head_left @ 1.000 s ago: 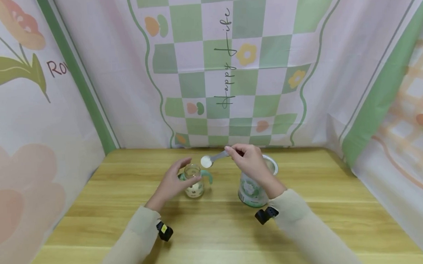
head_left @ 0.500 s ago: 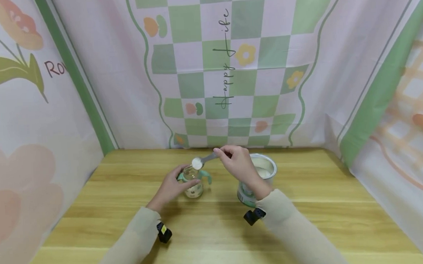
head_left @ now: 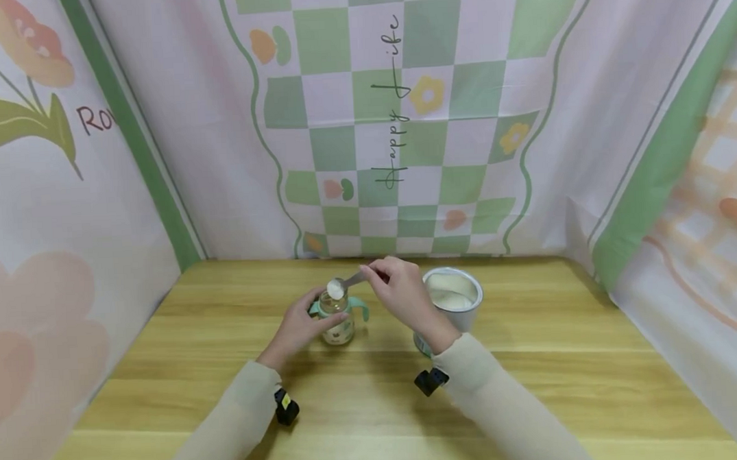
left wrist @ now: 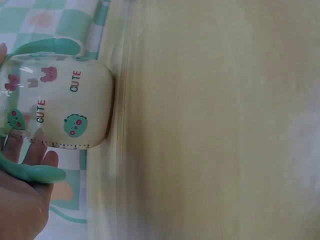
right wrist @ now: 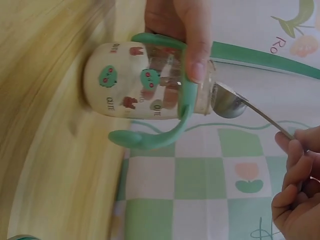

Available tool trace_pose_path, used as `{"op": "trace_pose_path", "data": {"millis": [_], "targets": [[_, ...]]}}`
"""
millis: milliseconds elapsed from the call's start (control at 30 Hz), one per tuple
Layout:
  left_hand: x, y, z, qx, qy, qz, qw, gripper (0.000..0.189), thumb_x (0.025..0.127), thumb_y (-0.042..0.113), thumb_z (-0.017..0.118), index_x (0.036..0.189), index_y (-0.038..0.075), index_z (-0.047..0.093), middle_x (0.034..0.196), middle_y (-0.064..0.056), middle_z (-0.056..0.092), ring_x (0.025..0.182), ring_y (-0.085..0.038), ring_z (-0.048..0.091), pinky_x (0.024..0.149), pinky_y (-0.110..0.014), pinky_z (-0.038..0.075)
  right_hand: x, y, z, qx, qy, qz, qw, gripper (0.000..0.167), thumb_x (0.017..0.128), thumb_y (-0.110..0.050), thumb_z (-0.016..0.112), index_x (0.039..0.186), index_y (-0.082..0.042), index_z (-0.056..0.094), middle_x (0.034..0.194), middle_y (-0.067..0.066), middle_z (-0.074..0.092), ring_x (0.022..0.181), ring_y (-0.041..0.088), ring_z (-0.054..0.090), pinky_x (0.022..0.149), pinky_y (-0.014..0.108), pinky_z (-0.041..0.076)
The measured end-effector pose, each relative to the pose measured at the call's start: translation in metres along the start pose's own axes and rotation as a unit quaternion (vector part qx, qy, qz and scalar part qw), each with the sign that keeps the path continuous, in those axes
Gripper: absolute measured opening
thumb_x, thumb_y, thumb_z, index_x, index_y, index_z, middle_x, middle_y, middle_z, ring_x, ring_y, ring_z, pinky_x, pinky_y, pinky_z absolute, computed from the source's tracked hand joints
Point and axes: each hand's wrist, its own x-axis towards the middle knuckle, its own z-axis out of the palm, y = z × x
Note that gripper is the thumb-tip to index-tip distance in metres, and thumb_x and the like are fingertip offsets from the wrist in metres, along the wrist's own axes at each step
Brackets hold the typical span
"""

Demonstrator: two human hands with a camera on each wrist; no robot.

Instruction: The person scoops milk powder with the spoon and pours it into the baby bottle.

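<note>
A clear baby bottle with green handles and printed animal faces stands on the table, its mouth uncovered. Pale milky liquid fills its lower part, plain in the left wrist view. My left hand grips the bottle near its neck, thumb on the near side and fingers behind. A measuring scoop heaped with white powder is right at the bottle's mouth. My right hand pinches the scoop's handle. In the right wrist view the scoop's bowl is at the rim, slightly tilted.
To the right stands an uncovered milk powder can with white powder inside, partly behind my right forearm. The wooden table meets a checkered curtain at the back. Printed curtains hang at both sides.
My right hand has carried the filled scoop leftward from near the can to the bottle's mouth. The left hand has closed in around the bottle, and more of the can's inside shows.
</note>
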Motion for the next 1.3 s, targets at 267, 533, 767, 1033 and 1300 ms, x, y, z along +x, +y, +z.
{"op": "trace_pose_path", "data": {"millis": [267,533,767,1033,1300], "targets": [[0.000,0.000,0.000,-0.005,-0.008,-0.006,0.9999,0.075,0.079,0.054,0.082,0.143,0.027,0.053,0.131,0.004,0.060,0.121,-0.022,0.057,0.101,-0.050,0.047,-0.005,0.005,0.006,-0.015,-0.008,-0.059,0.9981,0.019,0.100,-0.020,0.065,0.096,-0.007,0.078,0.074,-0.005,0.060,0.059,0.006,0.047,0.049,0.023,0.043],[0.000,0.000,-0.001,-0.021,-0.011,-0.003,0.9997,0.071,0.080,0.050,0.083,0.140,0.026,0.055,0.126,0.002,0.062,0.113,-0.020,0.061,0.096,-0.045,0.051,-0.007,0.007,0.010,-0.029,-0.006,-0.137,0.9902,0.012,0.096,-0.016,0.071,0.094,-0.007,0.079,0.080,-0.001,0.068,0.064,0.006,0.055,0.054,0.020,0.047],[0.000,0.000,-0.001,-0.017,-0.017,0.007,0.9997,0.066,0.082,0.050,0.081,0.138,0.028,0.056,0.124,0.002,0.063,0.110,-0.018,0.062,0.094,-0.044,0.052,-0.012,0.009,0.008,-0.038,-0.026,-0.192,0.9804,0.005,0.090,-0.008,0.076,0.094,-0.005,0.079,0.082,0.001,0.067,0.066,0.006,0.060,0.057,0.015,0.049],[0.000,0.000,-0.001,-0.025,-0.017,0.007,0.9995,0.063,0.083,0.043,0.082,0.138,0.027,0.057,0.124,0.002,0.064,0.112,-0.021,0.061,0.096,-0.048,0.050,-0.017,0.012,0.002,-0.058,-0.070,-0.213,0.9729,0.011,0.090,-0.006,0.076,0.100,-0.004,0.078,0.087,0.002,0.069,0.072,0.008,0.065,0.062,0.011,0.050],[0.000,0.004,0.001,-0.031,-0.007,-0.007,0.9995,0.060,0.086,0.031,0.082,0.139,0.022,0.056,0.125,0.001,0.063,0.113,-0.023,0.060,0.098,-0.050,0.048,-0.019,0.015,-0.002,-0.108,-0.069,-0.266,0.9554,0.020,0.086,-0.005,0.079,0.105,-0.004,0.077,0.083,0.002,0.067,0.065,0.007,0.061,0.057,0.014,0.048]]}}
